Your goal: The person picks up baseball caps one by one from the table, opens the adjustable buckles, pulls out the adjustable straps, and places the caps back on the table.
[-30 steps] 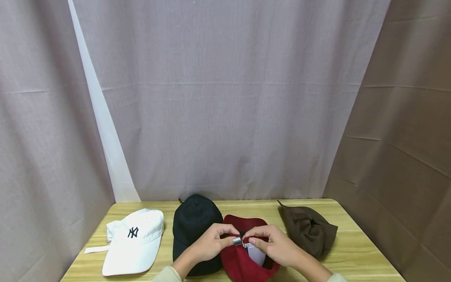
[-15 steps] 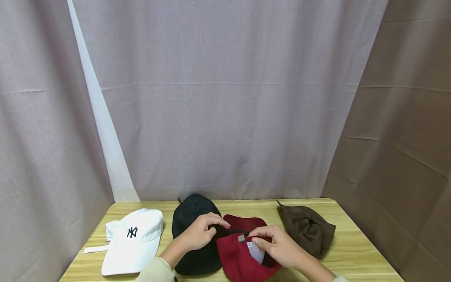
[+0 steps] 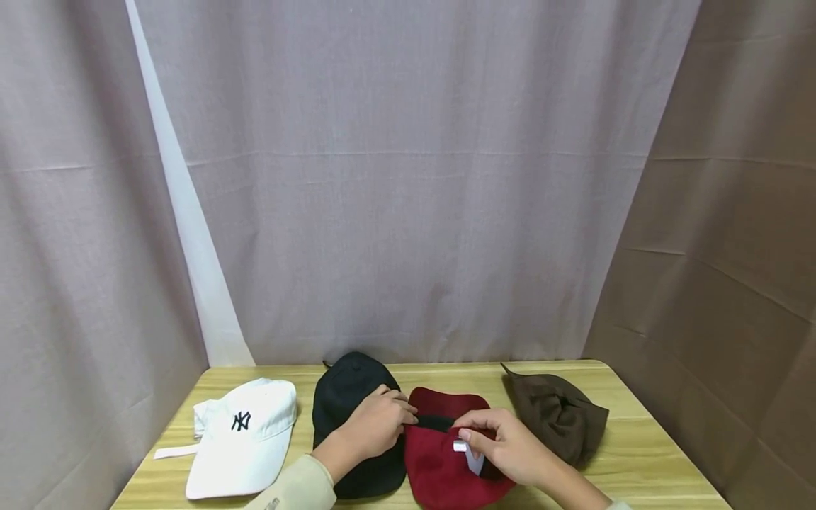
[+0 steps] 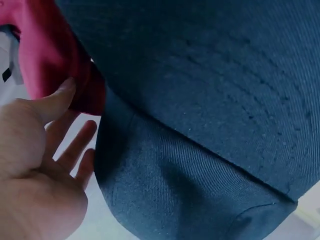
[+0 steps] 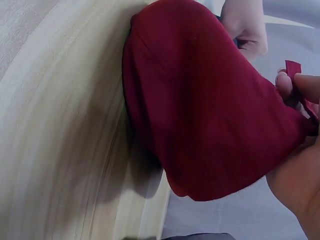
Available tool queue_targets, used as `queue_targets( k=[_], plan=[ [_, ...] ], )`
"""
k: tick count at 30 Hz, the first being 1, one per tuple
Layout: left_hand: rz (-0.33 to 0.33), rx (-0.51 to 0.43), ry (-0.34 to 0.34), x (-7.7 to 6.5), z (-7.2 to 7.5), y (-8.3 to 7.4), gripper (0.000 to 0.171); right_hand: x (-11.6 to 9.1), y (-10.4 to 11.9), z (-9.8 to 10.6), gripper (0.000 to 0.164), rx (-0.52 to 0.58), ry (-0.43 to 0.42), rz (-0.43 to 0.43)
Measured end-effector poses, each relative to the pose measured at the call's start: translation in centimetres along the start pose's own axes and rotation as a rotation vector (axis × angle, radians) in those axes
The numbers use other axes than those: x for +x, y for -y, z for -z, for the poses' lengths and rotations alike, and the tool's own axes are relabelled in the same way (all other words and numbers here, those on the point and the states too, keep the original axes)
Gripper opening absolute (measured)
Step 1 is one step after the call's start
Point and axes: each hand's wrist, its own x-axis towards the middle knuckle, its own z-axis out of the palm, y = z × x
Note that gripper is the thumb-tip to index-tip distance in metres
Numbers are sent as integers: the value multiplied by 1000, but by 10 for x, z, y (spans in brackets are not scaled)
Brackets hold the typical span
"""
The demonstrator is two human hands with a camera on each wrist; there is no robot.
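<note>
A dark red cap (image 3: pixel 440 464) lies with its opening partly facing up and its brim away from me. My left hand (image 3: pixel 377 423) reaches over the black cap (image 3: pixel 341 400) and holds the red cap's left edge. In the left wrist view the thumb presses on the red fabric (image 4: pixel 50 60). My right hand (image 3: pixel 506 446) pinches the cap's back strap. The loose end of the red strap (image 5: pixel 293 68) sticks up between thumb and finger in the right wrist view. A metal buckle (image 3: pixel 460 445) and a pale inner label (image 3: pixel 474 462) show beside the right fingers.
A white cap (image 3: pixel 242 439) with a dark emblem lies on the left of the wooden table (image 3: pixel 656 439). A crumpled brown hat (image 3: pixel 557 418) lies to the right. Grey curtains (image 3: pixel 408 177) hang behind the table.
My left hand let go near the buckle, moved left, and then took hold of the red cap's left edge. The right hand stays at the strap. The cap has shifted slightly.
</note>
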Motion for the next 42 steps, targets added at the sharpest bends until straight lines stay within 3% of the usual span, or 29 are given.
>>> queue_targets(
  k=[5,10,13,19,22,26,30,37,42],
  plan=[
    [-22,-76,-62,1,-1,0,25,-3,1,4,22,-87,-49,1],
    [-50,-167,-146,0,3,-3,22,-8,5,10,16,-248,-151,43],
    [-46,-251,-210,-2,7,-4,22,-12,9,15,18,-279,-218,62],
    [31,-407,-359,-4,13,-6,18,-21,15,33,30,-294,-359,119],
    [100,-602,-394,-2,14,-9,11,-25,14,42,37,-228,-415,182],
    [215,-955,-376,4,17,-15,12,-28,10,51,43,-137,-501,256],
    [353,-1211,-312,12,19,-24,16,-30,4,56,50,-66,-577,276],
    [587,-1490,-191,20,9,-36,22,-30,-6,55,54,76,-614,369],
    [711,-1555,-88,26,-4,-39,23,-29,-12,51,54,99,-605,347]
  ],
)
